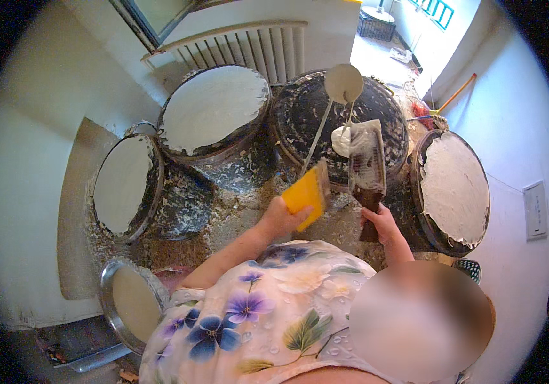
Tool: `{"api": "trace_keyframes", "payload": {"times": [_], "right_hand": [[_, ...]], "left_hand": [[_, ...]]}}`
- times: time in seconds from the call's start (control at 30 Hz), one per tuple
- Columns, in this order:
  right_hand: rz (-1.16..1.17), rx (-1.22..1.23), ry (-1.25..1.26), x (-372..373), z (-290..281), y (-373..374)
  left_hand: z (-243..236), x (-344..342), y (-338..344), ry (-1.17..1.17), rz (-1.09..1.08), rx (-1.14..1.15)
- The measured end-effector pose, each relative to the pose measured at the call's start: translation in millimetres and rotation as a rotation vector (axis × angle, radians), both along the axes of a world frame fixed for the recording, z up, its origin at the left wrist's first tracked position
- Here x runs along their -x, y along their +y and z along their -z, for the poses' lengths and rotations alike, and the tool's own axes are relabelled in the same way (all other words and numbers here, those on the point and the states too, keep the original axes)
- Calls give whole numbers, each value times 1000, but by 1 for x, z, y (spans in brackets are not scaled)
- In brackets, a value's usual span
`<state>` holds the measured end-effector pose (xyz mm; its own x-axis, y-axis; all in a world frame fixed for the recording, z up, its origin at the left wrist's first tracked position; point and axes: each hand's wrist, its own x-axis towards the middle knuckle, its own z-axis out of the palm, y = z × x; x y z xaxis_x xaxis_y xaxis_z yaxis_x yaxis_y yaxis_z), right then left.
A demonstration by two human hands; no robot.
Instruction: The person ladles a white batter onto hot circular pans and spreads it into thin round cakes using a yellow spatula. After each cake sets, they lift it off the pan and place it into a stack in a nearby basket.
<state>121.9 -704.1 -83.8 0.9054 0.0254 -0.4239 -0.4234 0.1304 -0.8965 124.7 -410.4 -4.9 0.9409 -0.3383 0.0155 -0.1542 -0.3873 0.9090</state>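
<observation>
My left hand [281, 217] is closed round a flat yellow scraper [303, 195] with a greyish, smeared edge. In my right hand [386, 224] is the dark brown handle of a long rectangular paddle [367, 153], its face coated with pale batter. Both tools are at the near side of a round black griddle [306, 96], the paddle reaching over it. A small white mound of batter [341, 139] shows on the griddle beside the paddle. A round ladle [343, 83] is over its far part, its thin handle slanting toward my left hand; what supports the ladle I cannot tell.
Batter-coated round griddles stand far left [214, 109], at left [124, 185] and at right [453, 192]. A metal basin of batter [137, 304] is at lower left. Behind are a radiator [242, 51] and a bright doorway; an orange-handled broom [457, 93] leans at right.
</observation>
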Motion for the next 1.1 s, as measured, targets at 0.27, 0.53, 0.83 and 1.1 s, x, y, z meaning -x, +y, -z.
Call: {"api": "trace_keyframes", "payload": {"times": [0.27,0.53,0.83,1.1], "right_hand": [[-146,844,-282,-53,57,-60],[-159,709,-27,-21,57,-56],[-344,1119,-279,-36,62,34],[-106,1163,-58,-19,70,-34]], "left_hand": [[11,0,9,810,-75,1036],[2,100,127,394,-610,874],[-10,257,261,343,-1270,998],[45,426,347,417,-1571,679]]}}
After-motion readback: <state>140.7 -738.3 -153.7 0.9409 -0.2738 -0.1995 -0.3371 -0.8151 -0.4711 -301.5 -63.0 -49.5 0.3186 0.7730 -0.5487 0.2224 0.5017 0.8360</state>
